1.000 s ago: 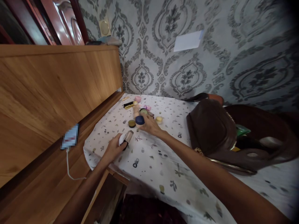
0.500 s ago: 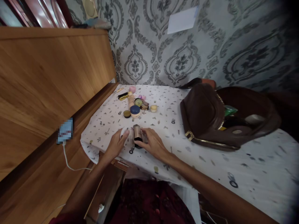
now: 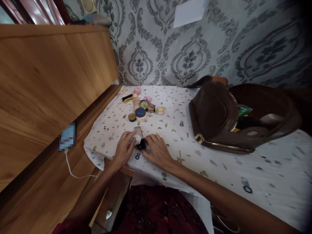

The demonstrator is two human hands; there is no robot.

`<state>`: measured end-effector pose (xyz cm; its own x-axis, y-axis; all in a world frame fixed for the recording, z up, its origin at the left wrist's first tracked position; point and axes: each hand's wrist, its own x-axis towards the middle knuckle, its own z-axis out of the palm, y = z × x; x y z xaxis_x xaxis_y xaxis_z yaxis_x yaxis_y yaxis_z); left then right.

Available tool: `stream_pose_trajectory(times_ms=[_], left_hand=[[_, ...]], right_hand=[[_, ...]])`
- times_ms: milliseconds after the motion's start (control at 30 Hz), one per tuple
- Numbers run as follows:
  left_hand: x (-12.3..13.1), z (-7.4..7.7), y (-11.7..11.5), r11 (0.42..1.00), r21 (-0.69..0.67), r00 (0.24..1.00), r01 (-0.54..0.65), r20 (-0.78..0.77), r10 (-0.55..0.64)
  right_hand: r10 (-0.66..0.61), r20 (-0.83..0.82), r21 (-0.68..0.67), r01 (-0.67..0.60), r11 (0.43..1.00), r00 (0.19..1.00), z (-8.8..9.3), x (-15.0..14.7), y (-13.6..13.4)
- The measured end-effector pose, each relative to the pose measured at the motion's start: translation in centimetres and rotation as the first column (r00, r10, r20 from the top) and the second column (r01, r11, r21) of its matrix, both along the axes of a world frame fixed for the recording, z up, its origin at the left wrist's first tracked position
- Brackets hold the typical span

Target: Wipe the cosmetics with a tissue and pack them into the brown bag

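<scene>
Near the front edge of the cloth-covered table, my right hand point(image 3: 157, 150) has its fingers closed around the side of a small beige-and-black cosmetic container point(image 3: 141, 145). Its black end points toward me, and its exact kind is hard to make out. My left hand point(image 3: 124, 148) pinches a crumpled white tissue point(image 3: 137, 139), which presses on the container from the left. Fingers and tissue hide much of the container. Beyond the hands lie a jar with a blue lid point(image 3: 140, 113), a small olive-lidded pot point(image 3: 132, 117) and a pale yellow pot point(image 3: 160, 110).
A large brown leather bag point(image 3: 212, 110) lies unzipped on the right side of the table point(image 3: 168, 125). More cosmetics, including a pink sponge-like piece point(image 3: 137, 90), sit at the back left. A wooden panel point(image 3: 56, 65) borders the left, where a white cable point(image 3: 70, 169) hangs.
The tissue in my left hand has come over onto the container, which has turned and is now largely covered. My right hand stays at its right side. The view has shifted slightly.
</scene>
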<state>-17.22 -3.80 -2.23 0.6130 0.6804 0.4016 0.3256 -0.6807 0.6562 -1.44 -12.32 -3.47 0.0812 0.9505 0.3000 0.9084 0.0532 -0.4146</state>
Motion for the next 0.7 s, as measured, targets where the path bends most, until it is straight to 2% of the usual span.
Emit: stream_pose_trajectory(times_ms=[167, 300, 367, 533, 700], left_hand=[[0.1, -0.5, 0.3, 0.999, -0.011, 0.998, 0.053, -0.022, -0.053], [-0.1, -0.6, 0.2, 0.996, 0.007, 0.996, 0.085, -0.036, -0.084], [-0.2, -0.6, 0.0, 0.991, 0.038, 0.991, 0.125, -0.052, -0.123], [0.4, -0.7, -0.7, 0.966, 0.171, 0.980, 0.194, -0.077, -0.183], [1.9, -0.4, -1.0, 0.952, 0.242, 0.980, 0.190, -0.100, -0.171]], right_hand=[[-0.063, -0.007, -0.039, 0.062, 0.997, 0.998, 0.5, -0.5, 1.0], [-0.107, 0.013, -0.019, 0.107, 0.994, 0.994, 0.1, -0.6, 1.7], [-0.075, -0.001, -0.014, 0.075, 0.997, 0.997, -0.2, 0.0, 1.7], [0.113, -0.144, -0.003, -0.115, 0.993, 0.983, -0.6, 2.6, 1.0], [0.178, -0.258, 0.053, -0.170, 0.984, 0.949, -1.1, 3.9, 0.7]])
